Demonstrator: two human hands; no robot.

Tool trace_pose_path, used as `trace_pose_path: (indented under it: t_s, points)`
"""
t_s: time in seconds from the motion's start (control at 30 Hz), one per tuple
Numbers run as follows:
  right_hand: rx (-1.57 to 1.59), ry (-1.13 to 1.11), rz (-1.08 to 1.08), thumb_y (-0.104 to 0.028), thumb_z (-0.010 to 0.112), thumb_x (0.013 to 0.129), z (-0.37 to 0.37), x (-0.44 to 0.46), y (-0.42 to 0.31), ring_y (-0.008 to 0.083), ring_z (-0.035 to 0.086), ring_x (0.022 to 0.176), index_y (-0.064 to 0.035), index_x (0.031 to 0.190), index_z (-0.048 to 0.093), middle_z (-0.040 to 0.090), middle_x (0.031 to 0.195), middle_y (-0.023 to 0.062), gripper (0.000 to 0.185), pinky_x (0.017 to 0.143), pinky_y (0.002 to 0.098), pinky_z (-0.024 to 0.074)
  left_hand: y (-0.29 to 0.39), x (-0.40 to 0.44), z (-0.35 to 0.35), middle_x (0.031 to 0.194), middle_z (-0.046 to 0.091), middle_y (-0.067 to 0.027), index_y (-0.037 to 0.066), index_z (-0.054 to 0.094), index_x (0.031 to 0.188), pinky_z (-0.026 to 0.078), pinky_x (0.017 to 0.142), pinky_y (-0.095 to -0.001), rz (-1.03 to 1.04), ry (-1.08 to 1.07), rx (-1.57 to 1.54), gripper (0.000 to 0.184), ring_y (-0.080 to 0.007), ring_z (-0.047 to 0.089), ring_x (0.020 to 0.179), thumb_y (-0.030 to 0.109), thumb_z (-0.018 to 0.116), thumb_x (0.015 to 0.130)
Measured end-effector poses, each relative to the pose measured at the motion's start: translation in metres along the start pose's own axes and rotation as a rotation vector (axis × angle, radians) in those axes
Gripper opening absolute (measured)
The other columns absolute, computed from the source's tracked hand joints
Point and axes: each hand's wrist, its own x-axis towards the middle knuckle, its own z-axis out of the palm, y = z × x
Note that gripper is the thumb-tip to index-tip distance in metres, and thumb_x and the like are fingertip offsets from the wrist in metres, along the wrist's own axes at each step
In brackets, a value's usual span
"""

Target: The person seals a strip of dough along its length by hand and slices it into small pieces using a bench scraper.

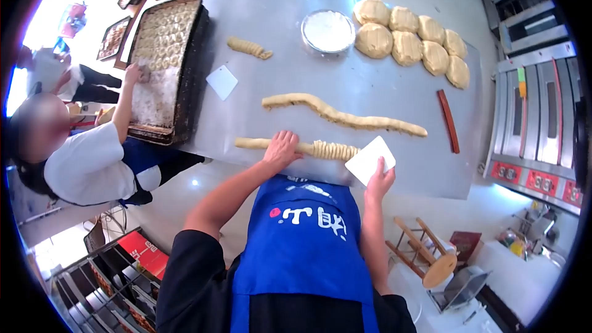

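One dough roll (333, 150) lies at the centre of the frame, its right part cut into slices; the left hand (283, 149) holds it with fingers curved over; the right hand (380, 179) grips a white scraper (365, 159) at its right end; eight dough lumps (407, 48) sit at upper right.

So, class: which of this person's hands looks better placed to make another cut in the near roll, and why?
Probably the right hand: it holds the scraper at the sliced end of the roll. The left hand holds no tool and lies on the smooth part.
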Motion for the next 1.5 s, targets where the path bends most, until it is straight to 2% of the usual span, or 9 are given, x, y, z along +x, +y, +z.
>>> trace_pose_path:
  t_s: [0.13,0.33,0.43,0.6,0.7,0.9,1.03,1.37,1.5]
  points:
    - [0.146,0.013,0.058,-0.019,0.065,0.105,-0.003,0.007,0.022,0.0228,0.069,0.109,0.0058,0.132,0.064,0.072,0.124,0.0150,0.037,0.095,0.0370,0.0545,0.015,-0.020,-0.008,0.116,0.061,-0.0131,0.006,0.064,0.123,0.044,0.103,-0.0467,-0.116,0.118,0.052,0.061,-0.0333,0.056,0.117,0.042,0.086,0.079]
    - [0.174,0.062,0.093,-0.013,0.065,0.099,-0.017,0.028,0.046,0.0284,0.066,0.116,0.0066,0.136,0.052,0.065,0.129,0.0189,0.044,0.102,0.0421,0.0522,0.024,-0.041,0.004,0.154,0.051,-0.0172,0.009,0.058,0.145,0.019,0.130,-0.0582,-0.400,0.204,0.081,0.080,-0.0364,0.039,0.151,0.040,0.089,0.078]
    - [-0.085,0.080,-0.008,-0.027,0.069,0.103,-0.027,0.055,0.041,0.0288,0.058,0.128,0.0073,0.144,0.043,0.056,0.141,0.0201,0.060,0.110,0.0424,0.0459,0.020,-0.034,0.003,0.154,0.051,-0.0158,0.010,0.060,0.143,0.016,0.129,-0.0619,-0.423,0.197,0.045,0.080,-0.0344,0.039,0.151,0.040,0.090,0.076]
    - [-0.514,0.362,-0.270,-0.051,0.062,0.106,-0.037,0.080,0.039,0.0416,0.014,0.163,0.0052,0.167,0.013,0.011,0.175,0.0282,0.097,0.133,0.0496,0.0163,-0.001,-0.019,-0.011,0.141,0.061,-0.0164,0.010,0.067,0.133,0.022,0.126,-0.0620,-0.327,0.108,-0.075,0.071,-0.0337,0.053,0.138,0.044,0.090,0.076]
    - [-0.652,0.344,-0.401,-0.049,0.059,0.107,-0.009,0.076,0.043,0.0443,0.013,0.163,0.0056,0.167,0.014,0.011,0.175,0.0281,0.093,0.132,0.0500,0.0164,-0.050,-0.026,0.006,0.108,0.072,-0.0094,0.011,0.070,0.126,0.034,0.119,-0.0577,-0.341,0.365,-0.297,0.048,-0.0296,0.067,0.112,0.041,0.081,0.090]
    - [-0.789,0.052,-1.076,-0.035,0.063,0.107,0.134,0.036,0.052,0.0539,0.015,0.160,-0.0111,0.163,0.035,0.017,0.174,0.0298,0.068,0.128,0.0617,0.0214,-0.122,-0.053,-0.052,0.104,0.077,-0.0154,0.005,0.075,0.110,0.058,0.085,-0.0413,-0.510,0.687,-0.600,0.024,-0.0318,0.074,0.096,0.023,0.077,0.096]
    - [-0.822,-0.447,-0.859,-0.038,0.072,0.099,0.250,0.005,-0.013,0.0512,0.014,0.161,-0.0031,0.168,0.021,0.015,0.174,0.0298,0.093,0.130,0.0593,0.0174,-0.159,-0.087,-0.074,0.097,0.076,-0.0155,0.005,0.076,0.102,0.058,0.082,-0.0439,-0.667,0.736,-0.655,0.020,-0.0335,0.073,0.091,0.024,0.074,0.098]
    - [-1.214,-0.485,-0.732,-0.052,0.067,0.099,0.378,0.156,-0.040,0.0541,0.032,0.153,0.0060,0.167,0.012,0.024,0.166,0.0414,0.105,0.129,0.0539,0.0242,-0.167,-0.155,-0.089,0.091,0.077,-0.0155,0.004,0.077,0.105,0.059,0.075,-0.0360,-0.905,0.970,-0.706,0.021,-0.0235,0.075,0.081,0.023,0.075,0.098]
    - [-1.169,-0.587,-0.712,-0.046,0.070,0.098,0.377,0.164,-0.051,0.0465,0.030,0.156,0.0128,0.164,0.014,0.030,0.168,0.0330,0.105,0.130,0.0495,0.0237,-0.141,-0.165,-0.081,0.090,0.077,-0.0146,0.003,0.077,0.105,0.059,0.076,-0.0348,-1.029,1.044,-0.723,0.021,-0.0222,0.074,0.080,0.022,0.074,0.099]
